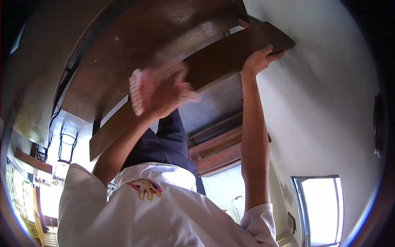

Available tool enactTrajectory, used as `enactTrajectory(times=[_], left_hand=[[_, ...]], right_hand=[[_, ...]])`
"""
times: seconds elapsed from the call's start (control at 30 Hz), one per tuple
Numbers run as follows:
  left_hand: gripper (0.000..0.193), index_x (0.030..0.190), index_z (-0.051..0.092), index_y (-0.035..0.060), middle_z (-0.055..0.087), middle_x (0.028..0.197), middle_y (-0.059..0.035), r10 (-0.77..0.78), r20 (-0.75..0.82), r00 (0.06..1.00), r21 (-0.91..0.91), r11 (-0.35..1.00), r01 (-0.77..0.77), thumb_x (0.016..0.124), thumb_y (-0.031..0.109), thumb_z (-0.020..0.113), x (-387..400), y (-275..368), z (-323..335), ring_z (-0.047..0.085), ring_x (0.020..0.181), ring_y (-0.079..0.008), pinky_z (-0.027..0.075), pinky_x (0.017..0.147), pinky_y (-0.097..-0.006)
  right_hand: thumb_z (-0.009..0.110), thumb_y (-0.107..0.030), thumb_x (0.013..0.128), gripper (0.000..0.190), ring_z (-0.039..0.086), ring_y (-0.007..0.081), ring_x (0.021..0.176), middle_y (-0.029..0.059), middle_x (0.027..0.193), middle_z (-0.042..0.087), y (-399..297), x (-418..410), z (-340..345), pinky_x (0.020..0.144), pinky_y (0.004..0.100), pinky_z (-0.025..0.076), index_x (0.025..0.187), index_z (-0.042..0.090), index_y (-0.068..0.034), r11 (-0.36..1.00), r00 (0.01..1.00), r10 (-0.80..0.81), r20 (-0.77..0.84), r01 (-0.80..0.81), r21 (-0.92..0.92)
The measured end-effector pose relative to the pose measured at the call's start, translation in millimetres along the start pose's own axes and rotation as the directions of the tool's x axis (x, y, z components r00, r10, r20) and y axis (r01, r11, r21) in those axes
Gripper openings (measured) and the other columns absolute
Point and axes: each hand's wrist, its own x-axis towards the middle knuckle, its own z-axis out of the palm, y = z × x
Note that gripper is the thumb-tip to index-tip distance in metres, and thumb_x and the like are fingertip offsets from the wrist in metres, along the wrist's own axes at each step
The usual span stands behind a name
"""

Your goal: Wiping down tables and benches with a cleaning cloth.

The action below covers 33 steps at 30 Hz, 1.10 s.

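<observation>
My left hand (168,100) is blurred and holds a red-and-white checked cloth (143,89). Hand and cloth are over the middle of a long dark wooden board (216,63), which crosses the view at a slant. At the board's right end, close to the wall, my right hand (259,60) grips its near edge with the thumb on the upper side. Whether anything else bears the board's weight is hidden. Beyond it spreads a brown wooden tabletop (108,58) with a shiny, worn patch and a few pale specks.
A pale wall (314,92) runs along the right, near the board's end. Dark wooden furniture (216,148) stands behind me by my legs. To the left are another wooden tabletop (34,92) and a metal-legged stool (68,143) on the tiled floor.
</observation>
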Motion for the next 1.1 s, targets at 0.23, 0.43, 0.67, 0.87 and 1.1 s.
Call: enactTrajectory(times=[0.23,0.43,0.67,0.87,1.1], left_hand=[[0.055,0.120,0.057,0.0021,0.071,0.118,-0.0129,-0.288,-0.007,0.958,-0.053,0.956,0.287,0.109,0.051,0.036,-53,-36,-17,0.068,0.104,-0.0278,0.050,0.098,-0.0416],[0.066,0.131,0.055,-0.0003,0.063,0.128,-0.0220,0.001,-0.177,0.984,0.046,0.999,0.007,0.105,0.058,0.038,73,17,6,0.065,0.107,-0.0396,0.050,0.094,-0.0496],[0.036,0.112,0.058,0.0077,0.070,0.128,-0.0044,-0.542,-0.038,0.840,0.149,0.828,0.541,0.111,0.037,0.039,-126,-101,-67,0.065,0.110,-0.0243,0.051,0.098,-0.0390],[0.035,0.109,0.064,0.0086,0.070,0.126,-0.0045,-0.173,-0.015,0.985,0.301,0.938,0.169,0.110,0.035,0.041,-120,-49,-141,0.062,0.115,-0.0264,0.046,0.105,-0.0429],[0.044,0.125,0.062,0.0050,0.053,0.146,-0.0219,-0.004,-0.264,0.965,0.271,0.959,0.078,0.106,0.038,0.040,-8,67,-159,0.056,0.122,-0.0353,0.041,0.107,-0.0507]], right_hand=[[0.041,-0.032,0.103,0.074,0.049,0.0500,0.133,0.0321,0.155,0.038,8,9,-11,0.113,0.0495,0.042,0.163,0.003,-0.015,0.998,0.999,-0.013,-0.035,0.011,-0.069],[0.042,-0.029,0.103,0.075,0.045,0.0459,0.137,0.0310,0.158,0.031,-8,2,17,0.115,0.0479,0.040,0.162,0.001,-0.009,0.999,0.999,0.017,0.037,-0.016,-0.034],[0.041,-0.017,0.105,0.067,0.038,0.0435,0.143,0.0281,0.164,0.019,12,-62,11,0.119,0.0479,0.035,0.162,0.008,-0.006,0.995,0.995,-0.103,-0.015,0.104,0.014],[0.045,-0.045,0.104,0.063,0.039,0.0366,0.142,0.0213,0.156,0.037,27,-138,7,0.122,0.0496,0.028,0.151,0.041,-0.002,0.938,0.977,0.041,0.211,-0.110,0.330],[0.037,-0.055,0.099,0.065,0.055,0.0340,0.130,0.0137,0.142,0.058,-116,-122,47,0.113,0.0516,0.043,0.139,0.056,-0.007,0.323,0.554,0.369,0.746,-0.830,0.455]])
